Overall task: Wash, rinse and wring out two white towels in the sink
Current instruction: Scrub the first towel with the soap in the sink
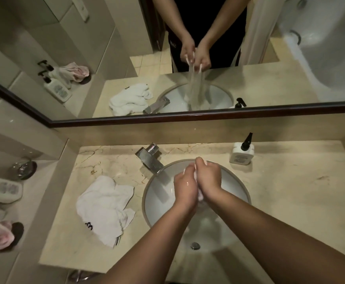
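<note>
Over the round sink [237, 187], the left hand [185, 188] and right hand [208, 178] clamp together around a wet white towel [199, 196], which they mostly hide. Left of the basin, the second white towel [103, 208] lies crumpled on the marble counter [290, 193].
</note>
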The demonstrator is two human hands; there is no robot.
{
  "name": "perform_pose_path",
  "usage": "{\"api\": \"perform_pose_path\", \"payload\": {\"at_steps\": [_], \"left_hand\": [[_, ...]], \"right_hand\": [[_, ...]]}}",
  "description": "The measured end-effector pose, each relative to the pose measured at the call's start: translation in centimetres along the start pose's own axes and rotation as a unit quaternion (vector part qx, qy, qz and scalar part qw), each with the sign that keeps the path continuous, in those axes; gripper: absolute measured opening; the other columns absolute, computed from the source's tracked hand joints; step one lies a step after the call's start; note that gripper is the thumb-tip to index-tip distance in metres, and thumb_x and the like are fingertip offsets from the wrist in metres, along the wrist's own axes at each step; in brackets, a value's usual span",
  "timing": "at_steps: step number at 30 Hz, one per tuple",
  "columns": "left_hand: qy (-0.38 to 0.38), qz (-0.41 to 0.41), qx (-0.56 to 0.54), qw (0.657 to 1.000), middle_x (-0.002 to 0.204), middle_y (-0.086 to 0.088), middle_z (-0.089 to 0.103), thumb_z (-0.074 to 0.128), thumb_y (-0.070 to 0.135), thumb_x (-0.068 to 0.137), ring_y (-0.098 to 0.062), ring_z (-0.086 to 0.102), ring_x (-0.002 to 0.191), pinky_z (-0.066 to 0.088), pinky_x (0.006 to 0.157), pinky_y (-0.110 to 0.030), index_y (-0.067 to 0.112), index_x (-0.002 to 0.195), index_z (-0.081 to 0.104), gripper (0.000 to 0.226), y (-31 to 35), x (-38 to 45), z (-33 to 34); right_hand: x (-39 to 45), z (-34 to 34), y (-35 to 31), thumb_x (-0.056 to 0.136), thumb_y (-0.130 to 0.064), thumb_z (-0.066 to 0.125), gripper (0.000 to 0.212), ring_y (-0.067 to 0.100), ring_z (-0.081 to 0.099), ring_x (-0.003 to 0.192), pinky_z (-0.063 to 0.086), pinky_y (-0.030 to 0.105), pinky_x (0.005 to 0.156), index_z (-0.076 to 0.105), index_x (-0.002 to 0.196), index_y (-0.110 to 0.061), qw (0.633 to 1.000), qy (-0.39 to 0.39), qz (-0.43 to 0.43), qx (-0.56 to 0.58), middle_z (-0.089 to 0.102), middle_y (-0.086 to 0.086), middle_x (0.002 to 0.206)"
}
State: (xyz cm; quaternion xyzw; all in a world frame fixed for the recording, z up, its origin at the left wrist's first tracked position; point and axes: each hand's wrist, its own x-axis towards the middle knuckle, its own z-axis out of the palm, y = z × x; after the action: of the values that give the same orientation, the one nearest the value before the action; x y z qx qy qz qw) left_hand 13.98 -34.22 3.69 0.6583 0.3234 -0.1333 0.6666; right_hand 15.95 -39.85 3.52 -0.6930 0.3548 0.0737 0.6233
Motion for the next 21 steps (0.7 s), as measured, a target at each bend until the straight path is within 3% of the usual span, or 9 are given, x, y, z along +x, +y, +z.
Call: {"api": "perform_pose_path", "payload": {"at_steps": [4, 6, 9, 13, 18, 21], "left_hand": [[0.034, -0.019, -0.027, 0.999, 0.051, 0.004, 0.058, 0.047, 0.018, 0.102, -0.004, 0.055, 0.040, 0.039, 0.039, -0.014, 0.013, 0.070, 0.058, 0.034, 0.5, 0.5, -0.9], [0.023, -0.029, -0.039, 0.999, 0.058, -0.001, 0.064, 0.049, 0.020, 0.101, -0.007, 0.061, 0.047, 0.043, 0.045, -0.015, 0.011, 0.074, 0.062, 0.031, 0.5, -0.1, -0.7], [0.000, -0.040, -0.056, 0.998, 0.073, -0.012, 0.070, 0.057, 0.031, 0.094, -0.023, 0.067, 0.069, 0.049, 0.067, -0.030, 0.011, 0.077, 0.070, 0.029, -0.1, -1.2, 0.3], [0.036, -0.061, -0.087, 0.994, 0.054, -0.003, 0.057, 0.053, 0.028, 0.097, -0.019, 0.056, 0.053, 0.044, 0.056, -0.027, 0.013, 0.064, 0.057, 0.037, 0.8, -0.5, -0.6], [-0.001, 0.000, -0.055, 0.999, 0.054, 0.001, 0.058, 0.053, 0.019, 0.098, -0.009, 0.056, 0.047, 0.043, 0.050, -0.020, 0.014, 0.064, 0.058, 0.035, 1.2, -2.1, 0.2], [0.012, 0.010, -0.049, 0.999, 0.059, 0.003, 0.058, 0.051, 0.023, 0.101, -0.011, 0.055, 0.053, 0.044, 0.050, -0.021, 0.016, 0.072, 0.057, 0.030, 1.8, -1.7, -0.4]], "right_hand": [[-2.7, 0.5, 1.3, 0.088, -0.030, 0.057, 0.035, 0.024, 0.058, 0.055, 0.038, 0.028, 0.053, 0.059, 0.061, -0.008, 0.996, -0.064, -0.042, -0.035, 0.063, 0.009, 0.058], [-2.3, 0.1, 1.0, 0.088, -0.027, 0.056, 0.038, 0.021, 0.052, 0.050, 0.034, 0.027, 0.050, 0.053, 0.055, -0.010, 0.996, -0.054, -0.047, -0.043, 0.054, 0.003, 0.050], [-0.3, -0.9, 0.0, 0.088, -0.024, 0.054, 0.038, 0.024, 0.046, 0.053, 0.032, 0.030, 0.053, 0.045, 0.053, -0.014, 1.000, 0.008, -0.010, -0.009, 0.048, 0.002, 0.050], [-3.1, -0.1, 1.4, 0.089, -0.030, 0.055, 0.036, 0.024, 0.056, 0.056, 0.036, 0.027, 0.053, 0.055, 0.059, -0.011, 0.997, -0.058, -0.033, -0.045, 0.059, 0.005, 0.057], [-0.9, -1.0, -0.6, 0.088, -0.025, 0.054, 0.037, 0.027, 0.050, 0.060, 0.036, 0.033, 0.058, 0.049, 0.055, -0.009, 1.000, 0.019, -0.023, -0.009, 0.053, 0.010, 0.058], [-2.5, -0.6, 0.1, 0.090, -0.027, 0.053, 0.034, 0.024, 0.051, 0.056, 0.035, 0.031, 0.054, 0.053, 0.059, -0.011, 0.999, -0.033, -0.038, -0.015, 0.055, 0.007, 0.058]]}}
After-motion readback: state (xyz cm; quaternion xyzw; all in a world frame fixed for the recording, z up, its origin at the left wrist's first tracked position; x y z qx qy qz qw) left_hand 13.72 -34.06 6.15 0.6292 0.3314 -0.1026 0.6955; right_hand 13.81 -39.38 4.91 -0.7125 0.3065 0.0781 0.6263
